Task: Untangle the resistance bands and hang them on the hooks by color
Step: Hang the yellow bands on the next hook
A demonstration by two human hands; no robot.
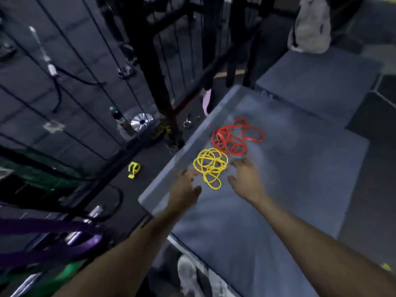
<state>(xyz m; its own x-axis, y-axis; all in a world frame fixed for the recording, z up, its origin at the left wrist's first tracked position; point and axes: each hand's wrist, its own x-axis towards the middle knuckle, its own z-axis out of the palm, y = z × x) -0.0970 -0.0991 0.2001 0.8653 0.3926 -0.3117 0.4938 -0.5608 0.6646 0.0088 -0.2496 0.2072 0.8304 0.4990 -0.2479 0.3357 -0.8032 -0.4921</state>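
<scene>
The fingers of the left hand are spread and relaxed, holding nothing, their tips at the near-left edge of the yellow bands; motion blur makes it unclear whether they touch the loops or hover just over them. The right hand is likewise open, fingers splayed and reaching toward the same yellow tangle from its right side, gripping nothing, and whether its tips meet the bands cannot be told. Between the two hands the yellow bands lie in a loose knot of overlapping thin loops, with one longer loop trailing toward the person. Just beyond them, touching or almost touching at the far-right edge, the red bands sit in their own tangled heap of wider loops. Both heaps rest on a blue padded platform, near its left edge. A second blue pad sits beyond it, with a white bag on its far side. To the left of the platform stands a black metal rack over dark flooring, where a yellow clip lies. Thick purple bands stretch across the lower left, with a green band beneath them.
</scene>
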